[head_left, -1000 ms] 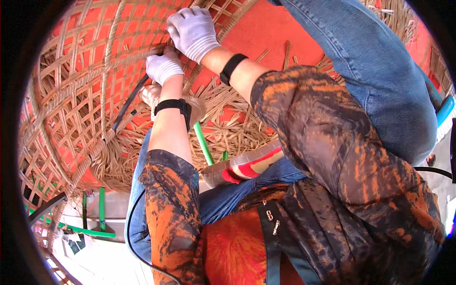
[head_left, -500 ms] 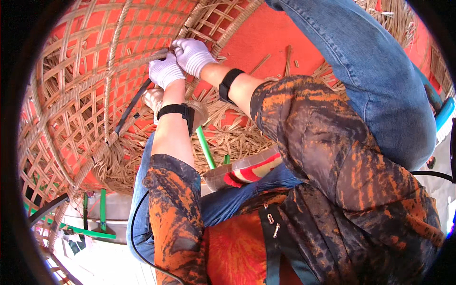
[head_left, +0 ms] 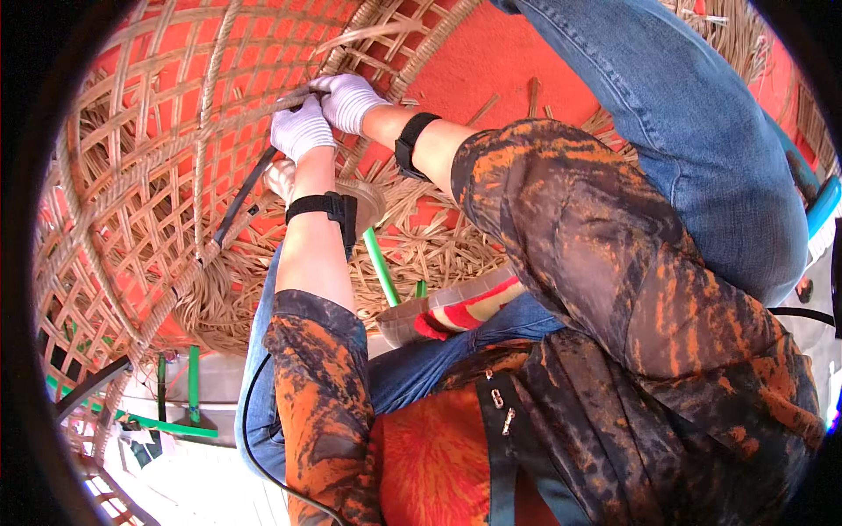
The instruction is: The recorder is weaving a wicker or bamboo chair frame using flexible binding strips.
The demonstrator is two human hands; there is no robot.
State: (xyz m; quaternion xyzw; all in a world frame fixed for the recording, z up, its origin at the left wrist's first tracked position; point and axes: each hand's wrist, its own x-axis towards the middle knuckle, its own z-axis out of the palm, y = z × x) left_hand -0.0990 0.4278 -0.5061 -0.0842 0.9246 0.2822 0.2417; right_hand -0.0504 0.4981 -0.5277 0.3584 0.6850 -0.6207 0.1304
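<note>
A flat, straw-like tan strip [head_left: 375, 33] now pokes up above the white-gloved left hand [head_left: 303, 130] and right hand [head_left: 353, 102], so seems untucked, though I can't tell their fingers' grip.

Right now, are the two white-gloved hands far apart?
No: the left hand sits beside the right hand at the tan woven lattice.

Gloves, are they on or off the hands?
On: white gloves cover the left hand and right hand, with bare skin showing beyond their cuffs.
</note>
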